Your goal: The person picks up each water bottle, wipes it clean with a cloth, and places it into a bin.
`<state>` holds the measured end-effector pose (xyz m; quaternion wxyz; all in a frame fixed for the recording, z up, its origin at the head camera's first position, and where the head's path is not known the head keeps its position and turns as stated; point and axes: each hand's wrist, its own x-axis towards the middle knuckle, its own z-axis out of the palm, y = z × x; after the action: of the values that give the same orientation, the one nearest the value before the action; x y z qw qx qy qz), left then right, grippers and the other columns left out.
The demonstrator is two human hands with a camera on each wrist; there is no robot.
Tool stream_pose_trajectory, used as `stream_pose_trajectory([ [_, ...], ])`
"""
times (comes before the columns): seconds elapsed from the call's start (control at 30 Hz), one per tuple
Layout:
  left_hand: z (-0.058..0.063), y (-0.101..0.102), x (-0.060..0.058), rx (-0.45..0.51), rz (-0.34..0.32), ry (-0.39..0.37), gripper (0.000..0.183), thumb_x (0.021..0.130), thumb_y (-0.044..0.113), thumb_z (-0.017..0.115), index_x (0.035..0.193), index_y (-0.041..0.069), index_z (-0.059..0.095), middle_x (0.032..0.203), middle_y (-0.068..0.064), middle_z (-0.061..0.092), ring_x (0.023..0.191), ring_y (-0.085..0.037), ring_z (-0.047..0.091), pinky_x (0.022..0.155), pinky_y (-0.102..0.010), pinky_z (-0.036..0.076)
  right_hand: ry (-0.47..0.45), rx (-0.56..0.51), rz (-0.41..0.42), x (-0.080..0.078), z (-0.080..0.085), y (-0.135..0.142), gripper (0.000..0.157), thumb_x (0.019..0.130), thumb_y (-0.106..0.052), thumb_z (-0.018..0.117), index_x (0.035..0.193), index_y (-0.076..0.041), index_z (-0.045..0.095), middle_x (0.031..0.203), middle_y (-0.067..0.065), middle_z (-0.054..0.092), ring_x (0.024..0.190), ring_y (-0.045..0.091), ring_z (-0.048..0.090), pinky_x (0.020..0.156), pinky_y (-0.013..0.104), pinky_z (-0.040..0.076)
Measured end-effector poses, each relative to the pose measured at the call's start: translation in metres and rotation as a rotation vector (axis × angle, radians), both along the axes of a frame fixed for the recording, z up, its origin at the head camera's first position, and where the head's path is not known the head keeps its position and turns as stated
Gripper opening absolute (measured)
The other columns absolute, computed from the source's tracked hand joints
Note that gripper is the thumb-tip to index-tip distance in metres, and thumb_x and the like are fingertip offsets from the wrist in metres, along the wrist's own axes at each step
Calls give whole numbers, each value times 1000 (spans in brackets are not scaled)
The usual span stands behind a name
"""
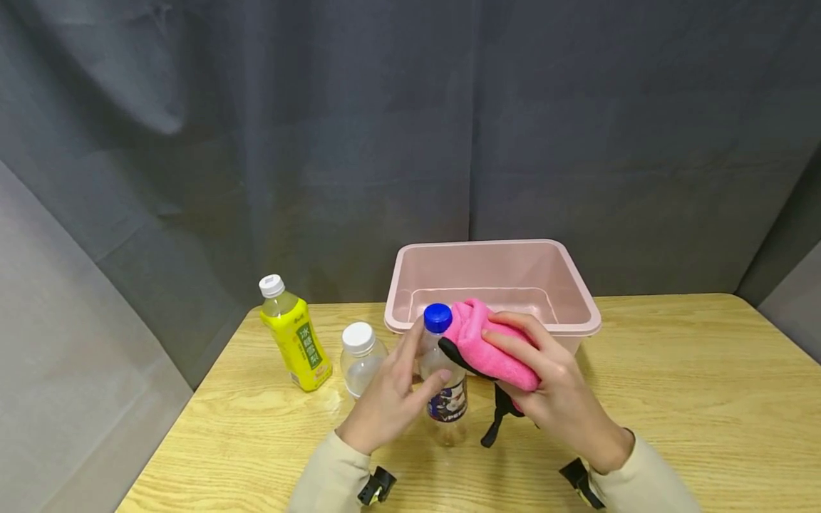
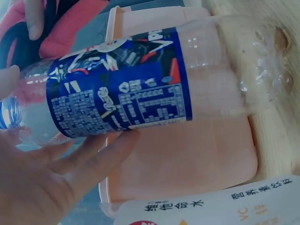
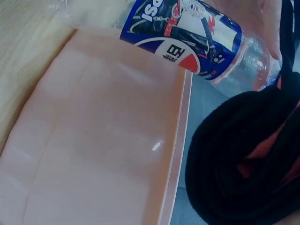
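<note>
An empty clear Pepsi bottle with a blue cap and dark blue label stands upright before me. My left hand holds it around the upper part, fingers on its far left side and thumb in front. In the left wrist view the bottle spans the picture, with the left hand against its shoulder. My right hand grips a bunched pink cloth with black edging, right beside the blue cap. A black strip hangs below the cloth. Black folded edging fills the right wrist view's right side.
A pink plastic basin stands behind the hands. To the left are a clear bottle with a white cap, partly hidden by my left hand, and a yellow-labelled drink bottle. A grey curtain closes off the wooden table's back.
</note>
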<state>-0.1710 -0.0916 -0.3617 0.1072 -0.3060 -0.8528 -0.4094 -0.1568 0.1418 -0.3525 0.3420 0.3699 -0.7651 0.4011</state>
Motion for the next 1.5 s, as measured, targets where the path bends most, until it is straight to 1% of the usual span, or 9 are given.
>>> stream_pose_trajectory([
  [0.07, 0, 0, 0, -4, -8, -1, 79, 102, 25, 63, 160, -1, 17, 150, -26, 45, 125, -36, 57, 94, -48, 55, 9, 25, -2, 0, 1, 1, 54, 69, 17, 75, 119, -5, 71, 127, 20, 60, 119, 30, 57, 108, 21, 40],
  [0.3, -2, 0, -2, 8, -4, -1, 77, 102, 25, 63, 159, -2, 19, 149, -26, 46, 121, -34, 60, 89, -44, 58, 124, 132, -18, -4, 2, 5, 55, 62, 19, 77, 110, -8, 74, 121, 14, 63, 104, 32, 63, 103, 16, 42],
  [0.43, -3, -1, -3, 7, -3, 22, 76, 102, 25, 63, 158, -5, 20, 147, -28, 47, 119, -35, 62, 91, -45, 57, 131, 246, -32, -4, 1, 11, 52, 59, 14, 84, 102, -15, 75, 118, 7, 64, 95, 26, 66, 91, 24, 53],
  [0.57, -4, -1, -3, -2, -1, 53, 76, 104, 28, 60, 158, -6, 19, 151, -28, 42, 115, -36, 63, 88, -43, 58, 40, 419, -14, -5, -7, 13, 51, 60, 15, 82, 94, -22, 73, 112, 1, 64, 87, 18, 65, 72, 34, 59],
  [0.77, -4, 1, 0, -41, 11, 98, 74, 105, 31, 58, 157, -6, 20, 154, -28, 39, 125, -39, 57, 104, -49, 48, -208, 691, 22, -7, -34, 4, 47, 61, 19, 73, 84, -22, 75, 91, -6, 58, 71, 8, 53, 59, 27, 51],
  [0.9, -3, 4, 1, -44, 11, 87, 74, 105, 31, 57, 157, -5, 19, 154, -27, 38, 128, -38, 55, 105, -50, 47, -331, 795, 23, -7, -48, -1, 41, 64, 18, 75, 82, -19, 75, 85, -8, 53, 64, 5, 45, 54, 25, 45],
  [1.17, -2, 4, 1, -43, 12, 50, 76, 105, 30, 59, 159, -3, 17, 155, -27, 37, 132, -39, 51, 106, -51, 46, -343, 801, 21, -7, -50, -1, 40, 64, 17, 75, 81, -19, 75, 84, -9, 51, 63, 4, 44, 54, 24, 44],
  [1.33, -4, 4, 0, -43, 13, 64, 76, 104, 29, 60, 158, -4, 17, 155, -28, 37, 131, -39, 51, 106, -50, 46, -224, 736, -6, -7, -41, 3, 45, 60, 17, 72, 82, -21, 77, 89, -7, 60, 70, 9, 56, 58, 30, 52],
  [1.5, -4, 4, 0, -52, 12, 84, 77, 104, 29, 60, 158, -5, 17, 154, -29, 37, 130, -40, 52, 105, -51, 47, -78, 545, -57, -5, -27, 2, 52, 57, 19, 73, 93, -19, 78, 97, -3, 65, 76, 15, 64, 62, 34, 58],
])
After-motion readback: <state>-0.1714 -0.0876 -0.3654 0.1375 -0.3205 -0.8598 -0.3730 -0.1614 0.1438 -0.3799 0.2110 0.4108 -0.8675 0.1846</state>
